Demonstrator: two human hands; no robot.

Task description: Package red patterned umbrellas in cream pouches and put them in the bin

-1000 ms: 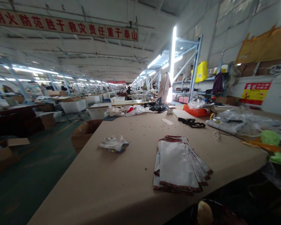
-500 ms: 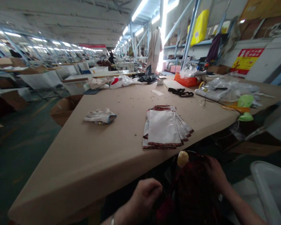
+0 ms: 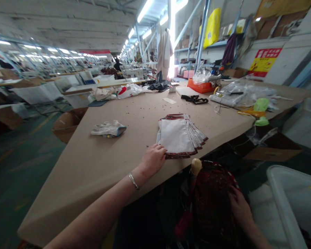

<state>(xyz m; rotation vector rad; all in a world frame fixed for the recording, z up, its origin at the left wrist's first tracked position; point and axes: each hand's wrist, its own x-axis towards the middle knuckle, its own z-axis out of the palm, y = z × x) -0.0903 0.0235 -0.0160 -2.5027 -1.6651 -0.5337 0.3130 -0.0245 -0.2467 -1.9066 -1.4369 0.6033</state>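
Note:
My left hand [image 3: 153, 158] reaches onto the tan table [image 3: 98, 162] and its fingers curl over the near left corner of a fanned stack of white fabric pieces with dark red edges [image 3: 180, 136]. My right hand [image 3: 238, 207] lies low at the right, fingers pressed on a dark red patterned cloth [image 3: 213, 204] in my lap below the table edge. A pale rounded knob [image 3: 196, 165] sticks up beside that cloth.
White gloves [image 3: 108, 128] lie left of the stack. Farther back are black straps [image 3: 195, 99], an orange tray [image 3: 202, 86], clear plastic bags with scissors [image 3: 238, 96] and green items [image 3: 261, 105]. A white bin [image 3: 295, 200] stands at the lower right, a cardboard box [image 3: 67, 122] on the floor left.
The view tilted down from the hall to the table edge. My left hand rose from my lap and reached forward onto the corner of the fabric stack. My right hand stayed on the dark red cloth.

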